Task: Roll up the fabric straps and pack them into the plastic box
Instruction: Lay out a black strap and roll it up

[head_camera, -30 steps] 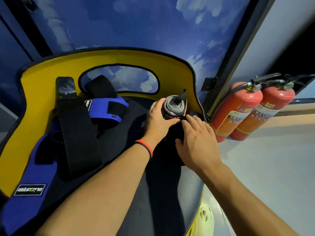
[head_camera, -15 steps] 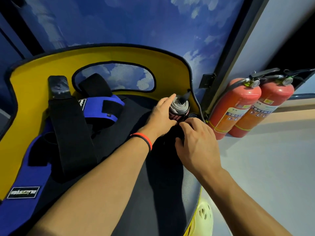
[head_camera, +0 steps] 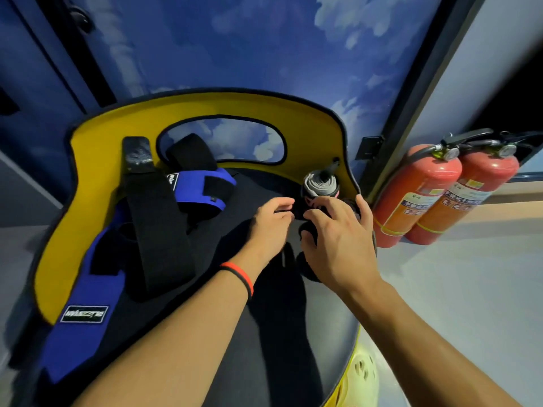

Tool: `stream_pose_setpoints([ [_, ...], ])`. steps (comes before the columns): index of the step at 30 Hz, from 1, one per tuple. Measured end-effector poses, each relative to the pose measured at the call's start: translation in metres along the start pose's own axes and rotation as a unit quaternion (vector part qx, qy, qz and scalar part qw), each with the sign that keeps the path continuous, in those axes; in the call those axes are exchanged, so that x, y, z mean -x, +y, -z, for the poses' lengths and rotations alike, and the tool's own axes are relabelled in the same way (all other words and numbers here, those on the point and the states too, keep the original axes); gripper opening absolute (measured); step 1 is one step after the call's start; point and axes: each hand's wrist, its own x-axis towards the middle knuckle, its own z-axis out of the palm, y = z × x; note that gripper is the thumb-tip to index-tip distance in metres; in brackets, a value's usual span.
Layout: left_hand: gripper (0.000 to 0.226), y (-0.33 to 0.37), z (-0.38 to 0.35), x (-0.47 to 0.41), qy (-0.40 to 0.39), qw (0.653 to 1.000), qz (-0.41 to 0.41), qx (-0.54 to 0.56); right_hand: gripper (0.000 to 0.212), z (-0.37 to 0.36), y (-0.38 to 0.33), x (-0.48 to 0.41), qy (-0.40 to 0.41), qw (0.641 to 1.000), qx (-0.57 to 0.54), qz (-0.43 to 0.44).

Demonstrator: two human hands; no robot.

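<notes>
Nearest to me, at the lower edge, a pale plastic piece with holes (head_camera: 362,374) shows beside the seat (head_camera: 264,333); I cannot tell if it is the box. My right hand (head_camera: 338,239) has its fingers spread and bent over a dark strap (head_camera: 307,230), with the thumb curled around it. My left hand (head_camera: 271,220) reaches the same dark cloth with bent fingers, but I cannot tell if it pinches anything. I judge that I am starting to roll this strap; the next move calls for a tight first turn and even edges. Just behind my fingers a grey roll (head_camera: 320,185) stands upright, wound in neat layers, against the yellow backrest (head_camera: 97,160). At the left a long black strap (head_camera: 158,230) and blue straps (head_camera: 202,188) lie flat, not yet rolled.
</notes>
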Motion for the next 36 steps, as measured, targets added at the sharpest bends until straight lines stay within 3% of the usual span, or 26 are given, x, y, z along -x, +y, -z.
stream_pose_setpoints([
  [2, 0.037, 0.0, 0.025, 0.021, 0.003, 1.0, -0.007, -0.005, 0.029, 0.001, -0.013, -0.002, -0.016, 0.999, -0.026, 0.012],
  [8, 0.029, -0.01, 0.108, 0.09, 0.032, 0.995, -0.032, -0.09, 0.043, -0.007, -0.069, 0.003, -0.175, 0.965, -0.198, 0.002],
  [11, 0.028, -0.016, 0.144, 0.112, 0.082, 0.982, -0.076, -0.152, 0.047, -0.015, -0.096, 0.012, -0.214, 0.947, -0.241, -0.011],
  [14, 0.037, -0.015, 0.174, 0.127, 0.168, 0.946, -0.132, -0.245, 0.054, -0.02, -0.121, 0.017, -0.25, 0.921, -0.295, -0.046],
  [16, 0.059, -0.015, 0.189, 0.131, 0.208, 0.939, -0.065, -0.265, 0.063, -0.024, -0.136, 0.017, -0.28, 0.899, -0.328, -0.078],
  [17, 0.071, -0.016, 0.195, 0.131, 0.202, 0.952, -0.003, -0.229, 0.068, -0.026, -0.143, 0.017, -0.296, 0.884, -0.348, -0.094],
  [19, 0.089, -0.017, 0.201, 0.132, 0.163, 0.978, 0.106, -0.069, 0.076, -0.029, -0.155, 0.016, -0.328, 0.852, -0.387, -0.129],
  [21, 0.089, -0.022, 0.203, 0.131, 0.128, 0.979, 0.157, 0.005, 0.075, -0.03, -0.163, 0.015, -0.347, 0.824, -0.418, -0.162],
  [25, 0.056, -0.037, 0.199, 0.126, 0.104, 0.985, 0.139, -0.014, 0.049, -0.029, -0.172, 0.015, -0.346, 0.773, -0.489, -0.208],
  [28, 0.05, -0.042, 0.194, 0.129, 0.053, 0.994, 0.096, 0.031, 0.018, -0.024, -0.17, 0.015, -0.325, 0.726, -0.546, -0.262],
  [30, 0.054, -0.044, 0.191, 0.135, -0.02, 0.994, 0.078, 0.067, 0.021, -0.02, -0.166, 0.016, -0.292, 0.732, -0.551, -0.276],
  [33, 0.059, -0.054, 0.185, 0.142, -0.127, 0.99, 0.068, 0.009, 0.035, -0.021, -0.157, 0.021, -0.24, 0.78, -0.504, -0.282],
  [34, 0.061, -0.056, 0.184, 0.144, -0.156, 0.985, 0.074, -0.027, 0.036, -0.021, -0.153, 0.023, -0.225, 0.773, -0.513, -0.298],
  [36, 0.063, -0.061, 0.18, 0.15, -0.219, 0.969, 0.088, -0.077, 0.028, -0.019, -0.142, 0.027, -0.201, 0.713, -0.576, -0.344],
])
